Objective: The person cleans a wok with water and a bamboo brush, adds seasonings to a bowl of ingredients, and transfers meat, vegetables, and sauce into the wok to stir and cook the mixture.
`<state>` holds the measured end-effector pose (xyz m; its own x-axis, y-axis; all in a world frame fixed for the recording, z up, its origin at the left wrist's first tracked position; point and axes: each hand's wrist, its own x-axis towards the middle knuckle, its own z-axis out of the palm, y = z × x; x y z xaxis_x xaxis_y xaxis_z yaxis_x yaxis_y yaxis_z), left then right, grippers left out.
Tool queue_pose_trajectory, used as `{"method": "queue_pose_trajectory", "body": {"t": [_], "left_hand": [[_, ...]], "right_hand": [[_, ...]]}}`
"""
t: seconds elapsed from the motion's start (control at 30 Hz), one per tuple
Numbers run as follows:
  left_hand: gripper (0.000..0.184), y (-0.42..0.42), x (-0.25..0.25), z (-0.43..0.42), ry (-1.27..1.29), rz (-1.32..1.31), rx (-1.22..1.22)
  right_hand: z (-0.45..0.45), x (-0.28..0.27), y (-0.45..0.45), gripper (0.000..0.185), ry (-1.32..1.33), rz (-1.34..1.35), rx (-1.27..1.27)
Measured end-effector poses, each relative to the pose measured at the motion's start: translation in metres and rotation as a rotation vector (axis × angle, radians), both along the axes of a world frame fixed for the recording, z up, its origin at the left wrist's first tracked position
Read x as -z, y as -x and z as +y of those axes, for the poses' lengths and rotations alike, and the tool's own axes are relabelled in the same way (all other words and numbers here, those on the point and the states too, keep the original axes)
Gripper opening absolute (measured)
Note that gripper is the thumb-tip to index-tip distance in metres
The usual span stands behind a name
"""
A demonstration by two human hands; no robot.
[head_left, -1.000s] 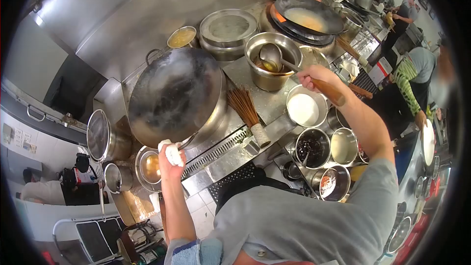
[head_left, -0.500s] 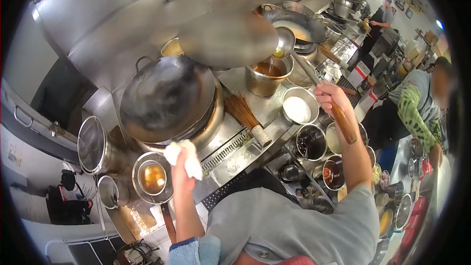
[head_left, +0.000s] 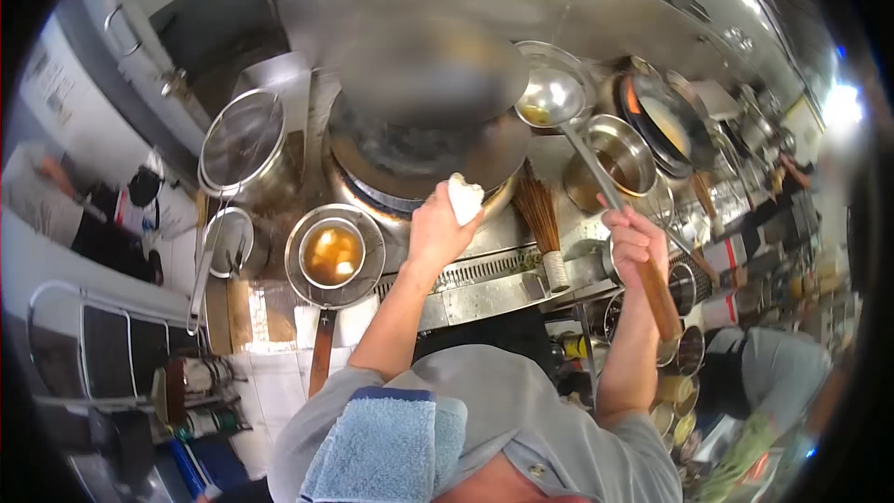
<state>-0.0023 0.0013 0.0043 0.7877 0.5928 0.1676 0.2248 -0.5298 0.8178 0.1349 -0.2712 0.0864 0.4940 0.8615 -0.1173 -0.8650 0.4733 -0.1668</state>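
Observation:
My left hand [head_left: 436,233] is closed on a folded white cloth [head_left: 466,199] at the near rim of a large dark wok [head_left: 372,151] on the stove. My right hand [head_left: 635,240] grips the wooden handle of a metal ladle [head_left: 551,101]. A little yellowish liquid lies in the ladle's bowl, which hangs between the wok and a steel pot [head_left: 644,156] of brown liquid. A bamboo wok brush [head_left: 540,219] rests on the stove edge, right of the wok. A grey blur hides much of the wok.
Left of my left arm, a bowl of brown broth [head_left: 332,253] with pale pieces sits in a wooden-handled strainer [head_left: 295,265]. A sieve over a steel pot [head_left: 244,144] stands further left. Another wok [head_left: 663,121] is at the right. A person [head_left: 782,373] works at far right.
The view has swung, so the wok appears further right. The ladle has moved left from above the brown liquid's pot, where liquid was dripping, towards the wok. Both hands keep their hold.

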Motion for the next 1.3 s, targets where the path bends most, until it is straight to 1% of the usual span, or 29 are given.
{"method": "queue_pose_trajectory", "body": {"t": [0.03, 0.1, 0.17, 0.2, 0.3, 0.33, 0.4, 0.43, 0.47, 0.5, 0.57, 0.63, 0.67, 0.7, 0.77, 0.83, 0.87, 0.9, 1.0, 1.03, 1.07, 1.1, 1.13, 1.17, 1.23, 1.27, 1.3], "left_hand": [[0.058, 0.000, -0.002, -0.002, 0.042, 0.085, 0.028], [0.055, 0.001, 0.011, -0.008, -0.027, 0.047, 0.008], [0.055, 0.002, 0.018, -0.012, -0.092, 0.003, -0.012], [0.058, 0.002, 0.019, -0.015, -0.055, -0.012, -0.012], [0.061, 0.017, 0.020, -0.040, -0.085, -0.211, -0.072], [0.062, 0.024, 0.021, -0.052, -0.076, -0.217, -0.080], [0.061, 0.037, 0.021, -0.068, 0.068, -0.076, 0.060], [0.061, 0.043, 0.012, -0.074, 0.145, 0.000, 0.134], [0.058, 0.050, 0.000, -0.081, 0.234, 0.179, 0.129], [0.057, 0.052, 0.013, -0.086, 0.242, 0.166, 0.140], [0.056, 0.057, 0.046, -0.093, 0.243, 0.133, 0.171], [0.055, 0.062, 0.047, -0.099, 0.300, 0.142, 0.173], [0.055, 0.062, 0.055, -0.100, 0.303, 0.139, 0.183], [0.054, 0.063, 0.060, -0.101, 0.306, 0.137, 0.202], [0.055, 0.060, 0.058, -0.102, 0.299, 0.218, 0.233], [0.055, 0.057, 0.057, -0.105, 0.270, 0.323, 0.336], [0.056, 0.046, 0.055, -0.104, 0.235, 0.352, 0.395], [0.057, 0.029, 0.050, -0.100, 0.187, 0.394, 0.447], [0.059, -0.011, 0.031, -0.103, 0.106, 0.422, 0.661], [0.059, -0.022, 0.027, -0.106, 0.092, 0.431, 0.670], [0.059, -0.035, 0.024, -0.113, 0.085, 0.437, 0.674], [0.060, -0.040, 0.025, -0.121, 0.078, 0.436, 0.667], [0.062, -0.045, 0.024, -0.128, 0.028, 0.402, 0.663], [0.063, -0.050, 0.019, -0.133, 0.019, 0.444, 0.733], [0.064, -0.053, 0.001, -0.140, 0.012, 0.533, 0.822], [0.063, -0.050, 0.019, -0.140, 0.025, 0.502, 0.853], [0.063, -0.047, 0.037, -0.139, 0.033, 0.468, 0.879]], "right_hand": [[0.011, 0.005, -0.004, 0.039, 0.104, -0.040, -0.015], [0.029, 0.021, -0.013, 0.026, 0.311, -0.301, -0.095], [0.046, 0.034, -0.020, 0.015, 0.440, -0.440, -0.116], [0.053, 0.038, -0.025, 0.010, 0.497, -0.519, -0.127], [0.065, 0.043, -0.041, 0.004, 0.421, -0.505, -0.174], [0.064, 0.049, -0.050, 0.015, 0.355, -0.434, -0.180], [0.057, 0.051, -0.062, 0.026, 0.180, -0.209, -0.176], [0.050, 0.052, -0.065, 0.032, 0.098, -0.088, -0.167], [0.040, 0.053, -0.067, 0.044, -0.047, 0.054, -0.158], [0.028, 0.053, -0.069, 0.046, -0.179, 0.170, -0.154], [-0.005, 0.046, -0.067, 0.048, -0.292, 0.265, -0.095], [-0.043, 0.042, -0.065, 0.049, -0.281, 0.189, 0.003], [-0.065, 0.045, -0.067, 0.049, -0.224, 0.116, 0.035], [-0.086, 0.046, -0.070, 0.049, -0.061, -0.006, 0.062], [-0.121, 0.050, -0.072, 0.053, 0.561, -0.449, 0.210], [-0.129, 0.057, -0.057, 0.058, 0.999, -0.613, 0.428], [-0.137, 0.066, -0.062, 0.061, 1.235, -0.764, 0.393], [-0.148, 0.068, -0.073, 0.061, 1.168, -0.856, 0.260], [-0.160, 0.075, -0.075, 0.060, 1.068, -0.800, 0.325], [-0.159, 0.071, -0.074, 0.060, 1.063, -0.785, 0.340], [-0.155, 0.066, -0.071, 0.058, 1.043, -0.710, 0.390], [-0.154, 0.061, -0.069, 0.059, 0.980, -0.675, 0.388], [-0.153, 0.055, -0.068, 0.057, 0.892, -0.604, 0.403], [-0.148, 0.052, -0.068, 0.055, 0.797, -0.537, 0.404], [-0.141, 0.059, -0.070, 0.050, 0.448, -0.362, 0.365], [-0.130, 0.060, -0.069, 0.046, 0.294, -0.323, 0.328], [-0.114, 0.055, -0.066, 0.045, 0.230, -0.321, 0.273]]}}
